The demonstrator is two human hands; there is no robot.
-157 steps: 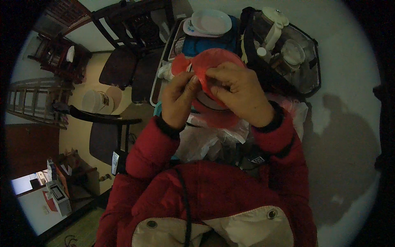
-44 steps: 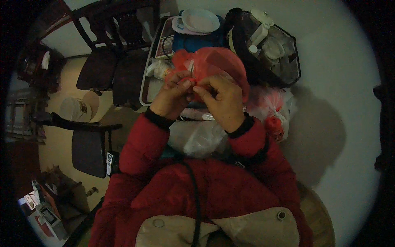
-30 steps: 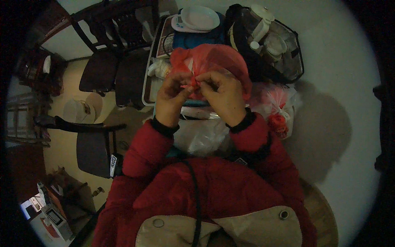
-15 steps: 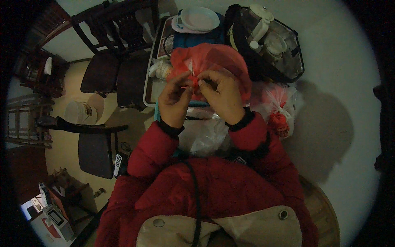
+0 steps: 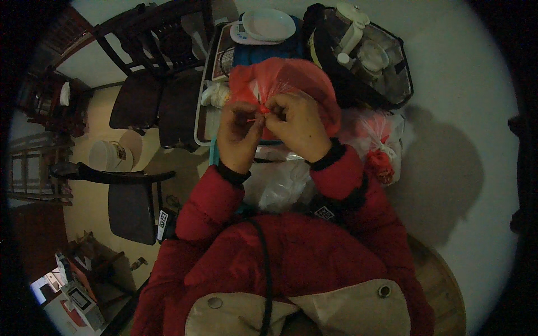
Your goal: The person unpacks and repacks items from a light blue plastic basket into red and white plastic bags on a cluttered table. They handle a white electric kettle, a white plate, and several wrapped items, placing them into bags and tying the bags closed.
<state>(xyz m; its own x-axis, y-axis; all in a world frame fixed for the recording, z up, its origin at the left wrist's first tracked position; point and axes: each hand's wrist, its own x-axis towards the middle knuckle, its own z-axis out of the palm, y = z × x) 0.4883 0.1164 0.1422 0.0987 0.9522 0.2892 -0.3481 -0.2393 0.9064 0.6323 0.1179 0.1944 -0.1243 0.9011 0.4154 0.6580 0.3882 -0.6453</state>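
A red plastic bag [image 5: 297,75] bulges just above my two hands, over the table. My left hand [image 5: 238,131] pinches the gathered neck of the bag from the left. My right hand [image 5: 300,123] grips the same neck from the right, fingers curled around it. The two hands touch at the twisted top [image 5: 263,109]. What is inside the bag is hidden. Both forearms wear red jacket sleeves with dark cuffs.
A clear plastic bag [image 5: 280,185] lies under my wrists. A small tied bag with red contents [image 5: 381,157] sits to the right. A white scale with a bowl [image 5: 263,25] and a black carrier of white containers [image 5: 364,50] stand behind. Dark chairs [image 5: 157,84] are at left.
Five seconds ago the bag's mouth was spread between my hands; now it is gathered into a tight neck that both hands pinch. The hands have stayed close together above the table.
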